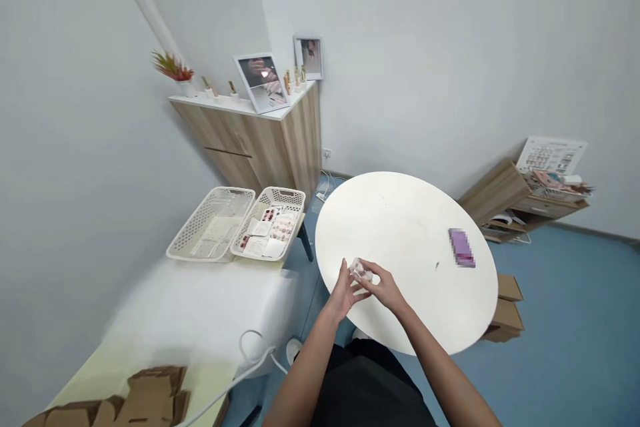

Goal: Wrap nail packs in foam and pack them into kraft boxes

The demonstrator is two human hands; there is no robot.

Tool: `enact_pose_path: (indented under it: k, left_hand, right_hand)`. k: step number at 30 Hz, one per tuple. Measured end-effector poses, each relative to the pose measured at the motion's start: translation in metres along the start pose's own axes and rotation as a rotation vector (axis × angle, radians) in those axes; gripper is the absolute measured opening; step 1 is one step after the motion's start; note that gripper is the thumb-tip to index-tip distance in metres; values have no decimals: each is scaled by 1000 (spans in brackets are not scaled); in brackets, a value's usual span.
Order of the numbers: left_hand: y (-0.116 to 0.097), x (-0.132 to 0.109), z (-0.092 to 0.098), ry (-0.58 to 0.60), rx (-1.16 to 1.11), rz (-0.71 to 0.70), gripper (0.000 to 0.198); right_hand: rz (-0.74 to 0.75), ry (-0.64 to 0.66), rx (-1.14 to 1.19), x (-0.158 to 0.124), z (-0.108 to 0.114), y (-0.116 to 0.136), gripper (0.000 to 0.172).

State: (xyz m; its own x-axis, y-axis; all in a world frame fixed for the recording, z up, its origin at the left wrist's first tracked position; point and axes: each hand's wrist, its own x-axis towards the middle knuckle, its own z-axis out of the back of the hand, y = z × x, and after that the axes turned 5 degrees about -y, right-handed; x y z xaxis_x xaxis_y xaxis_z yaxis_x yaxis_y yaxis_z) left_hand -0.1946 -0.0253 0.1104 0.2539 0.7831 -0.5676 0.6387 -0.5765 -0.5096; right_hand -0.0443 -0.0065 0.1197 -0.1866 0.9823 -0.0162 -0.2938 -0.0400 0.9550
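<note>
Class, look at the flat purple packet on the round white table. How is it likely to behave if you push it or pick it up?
The purple packet lies flat and looks thin, so it probably would not roll or tip, and a push on the round white table would likely make it slide. Its slim shape suggests it is light. Blur hides its material, so stiffness is hard to judge.

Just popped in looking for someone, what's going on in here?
A person at a round white table is holding a small clear plastic item between their left hand and right hand. A purple box lies farther across the tabletop. Beside the table, two white lattice baskets sit on a white-covered bench, one holding printed cards.
</note>
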Motion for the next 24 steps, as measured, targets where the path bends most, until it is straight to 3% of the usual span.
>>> enact_pose_path:
  k: [4,11,15,20,24]
  left_hand:
    - [29,18,-27,-15,90,-216,64]
    - [53,42,-54,-86,269,-287,58]
    - [53,54,-50,-89,229,-210,63]
    - [48,70,-33,-82,142,-28,53]
    - [49,89,-20,-125,29,55,47]
  right_hand:
    - [-73,-96,65,-9,29,-24,48]
    - [-148,-141,193,-17,59,-33,53]
    - [-286,-160,378,-15,74,-42,53]
    - [-459,-86,450,-5,97,-62,48]
    - [-541,-242,325,10,108,-89,40]
